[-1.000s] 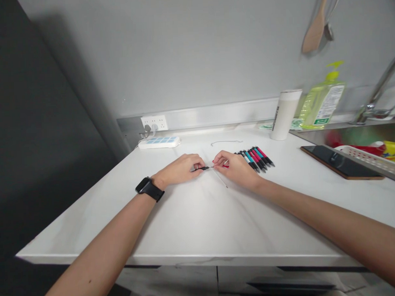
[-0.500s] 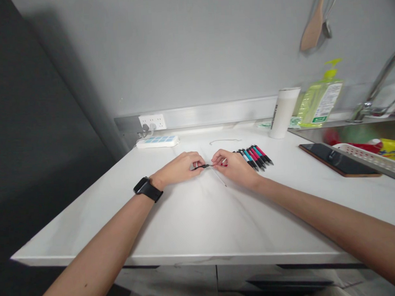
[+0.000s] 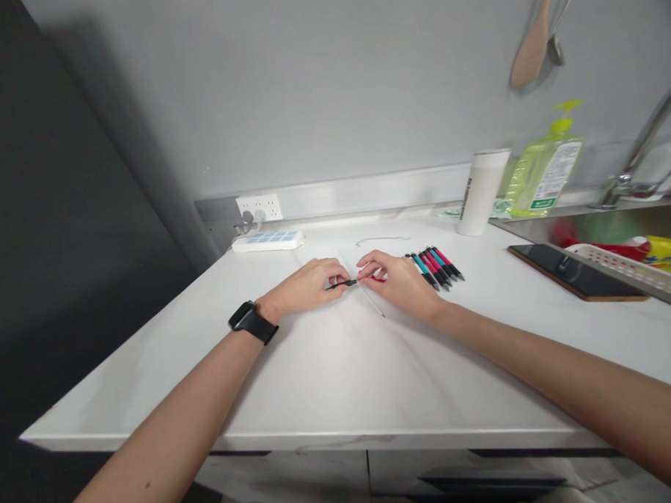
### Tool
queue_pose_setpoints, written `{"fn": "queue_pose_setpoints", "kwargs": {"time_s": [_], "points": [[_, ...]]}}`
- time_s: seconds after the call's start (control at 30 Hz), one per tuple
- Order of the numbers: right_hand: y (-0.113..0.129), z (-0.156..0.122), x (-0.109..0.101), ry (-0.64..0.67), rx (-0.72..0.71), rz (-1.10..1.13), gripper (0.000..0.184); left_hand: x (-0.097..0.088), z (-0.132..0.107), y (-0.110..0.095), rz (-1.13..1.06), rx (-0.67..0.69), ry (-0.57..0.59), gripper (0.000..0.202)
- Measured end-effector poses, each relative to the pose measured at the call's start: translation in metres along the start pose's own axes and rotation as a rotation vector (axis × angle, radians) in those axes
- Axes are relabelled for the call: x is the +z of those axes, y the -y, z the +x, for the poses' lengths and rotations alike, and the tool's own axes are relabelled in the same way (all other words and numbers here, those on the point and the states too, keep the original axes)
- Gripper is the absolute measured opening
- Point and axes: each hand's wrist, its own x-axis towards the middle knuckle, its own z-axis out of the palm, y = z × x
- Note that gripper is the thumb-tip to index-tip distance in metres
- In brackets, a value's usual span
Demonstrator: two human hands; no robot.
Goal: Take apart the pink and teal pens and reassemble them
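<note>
While both forearms rest on the white countertop [image 3: 328, 369], the left hand [image 3: 306, 285] and the right hand [image 3: 396, 279] meet fingertip to fingertip just left of the row of pens [image 3: 436, 266], which serves here as the landmark. The left hand, with a black watch [image 3: 253, 322] on its wrist, pinches the black pen part [image 3: 343, 283] between thumb and forefinger, the other fingers curled under. The right hand closes its fingertips on the red pen part [image 3: 377, 278], which shows only as a sliver under the fingers; the two parts seem to touch end to end, though the joint is too small to be sure. Both parts sit low over the countertop, just left of the row of pens. A thin refill [image 3: 373, 303] lies on the surface below the right hand, left of and nearer than the pens.

The row of pens holds red and teal barrels with black grips, side by side. A bent wire [image 3: 382, 240] lies just behind them. Well to their left, against the wall, is a white power strip [image 3: 268, 241]. Behind and right of the pens stand a white cylinder [image 3: 483, 192] and a green soap bottle [image 3: 542, 172]. Further right lies a dark tablet [image 3: 575, 272].
</note>
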Motion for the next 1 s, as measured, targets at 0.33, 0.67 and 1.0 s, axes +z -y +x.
{"fn": "queue_pose_setpoints", "kwargs": {"time_s": [0.33, 0.67, 1.0], "points": [[0.002, 0.001, -0.002, 0.011, 0.07, -0.041, 0.013, 0.001, -0.001, -0.001, -0.06, -0.041, -0.059, 0.01], [0.008, -0.006, -0.005, 0.233, 0.086, -0.409, 0.016, 0.007, -0.002, 0.006, -0.159, -0.211, -0.099, 0.027], [0.007, -0.008, -0.003, 0.272, 0.149, -0.403, 0.011, 0.01, -0.003, 0.011, -0.067, -0.199, -0.076, 0.028]]}}
